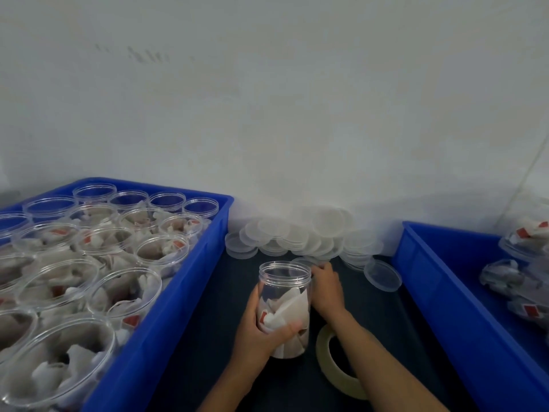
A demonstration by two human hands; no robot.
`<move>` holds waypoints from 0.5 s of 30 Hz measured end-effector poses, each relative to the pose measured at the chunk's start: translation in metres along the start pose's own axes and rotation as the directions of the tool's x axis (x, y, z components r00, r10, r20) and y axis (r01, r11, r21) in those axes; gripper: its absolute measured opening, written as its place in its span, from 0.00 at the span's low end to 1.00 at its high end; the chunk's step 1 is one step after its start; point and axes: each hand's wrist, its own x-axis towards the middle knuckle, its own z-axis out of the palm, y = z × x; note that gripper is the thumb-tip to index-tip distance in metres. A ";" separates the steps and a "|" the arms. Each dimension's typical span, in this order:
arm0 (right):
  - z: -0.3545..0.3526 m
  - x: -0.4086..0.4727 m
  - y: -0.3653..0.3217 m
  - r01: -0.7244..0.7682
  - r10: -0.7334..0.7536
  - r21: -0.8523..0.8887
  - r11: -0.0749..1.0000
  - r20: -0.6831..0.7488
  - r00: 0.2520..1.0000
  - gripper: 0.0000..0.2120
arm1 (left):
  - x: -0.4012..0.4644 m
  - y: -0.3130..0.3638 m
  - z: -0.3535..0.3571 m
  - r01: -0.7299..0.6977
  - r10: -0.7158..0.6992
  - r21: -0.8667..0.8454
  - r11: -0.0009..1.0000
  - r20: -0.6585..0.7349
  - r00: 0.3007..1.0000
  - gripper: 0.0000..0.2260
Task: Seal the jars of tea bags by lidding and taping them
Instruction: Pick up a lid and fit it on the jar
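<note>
So you've got the open jar [284, 304] standing upright on the dark table [208, 337], right in the gap between the two blue crates. It has no lid on, and you can see white tea bags [289, 310] with a red tag sitting in the lower half. Your left hand [261, 325] has its grip wrapped round the lower part of the jar, thumb across the front, fingers curled behind it.

Your right hand [326, 285] is just behind the jar on its right side, fingers curled down onto a clear lid [303, 260] lying on the table there. I can't tell whether the grip has actually closed on that lid or is only touching it; the jar blocks part of the view.

Behind the jar, against the wall, there's the pile of clear lids [300, 234], and one loose lid [383, 275] leans off to the jar's right. The tape roll [335, 364] lies on the table just right of the jar's base, partly under your right forearm.

Left of the jar, the left crate [166, 316] is packed with open jars of tea bags. Right of it, the right crate [445, 292] holds a few jars lying on their sides.
</note>
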 end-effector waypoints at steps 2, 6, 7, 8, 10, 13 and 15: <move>-0.003 -0.002 -0.001 0.034 -0.034 -0.027 0.999 0.015 0.999 0.07 | 0.000 0.000 0.000 -0.008 0.008 -0.009 1.000 0.009 1.000 0.42; -0.006 -0.011 -0.003 0.105 -0.111 0.105 0.989 0.053 0.992 0.05 | -0.004 0.000 0.000 -0.013 0.013 -0.020 1.000 0.015 1.000 0.40; -0.011 -0.014 -0.005 0.113 -0.125 0.185 0.976 0.057 0.991 0.04 | -0.004 0.000 -0.001 -0.012 0.012 -0.017 1.000 0.016 1.000 0.41; -0.017 -0.016 -0.006 0.114 -0.136 0.265 0.958 0.064 0.989 0.04 | -0.005 0.001 -0.001 -0.007 0.007 -0.015 1.000 0.020 1.000 0.42; -0.036 -0.021 -0.008 0.139 -0.182 0.359 0.923 0.088 0.979 0.04 | -0.006 0.003 -0.002 -0.002 0.003 -0.009 1.000 0.032 0.999 0.45; -0.072 -0.039 -0.005 0.189 -0.253 0.416 0.889 0.103 0.962 0.06 | -0.007 0.003 -0.003 -0.003 0.003 -0.007 1.000 0.038 0.999 0.46; -0.091 -0.058 0.000 0.204 -0.244 0.457 0.866 0.030 0.969 0.06 | -0.007 0.003 -0.003 0.017 -0.017 -0.003 1.000 0.029 0.999 0.46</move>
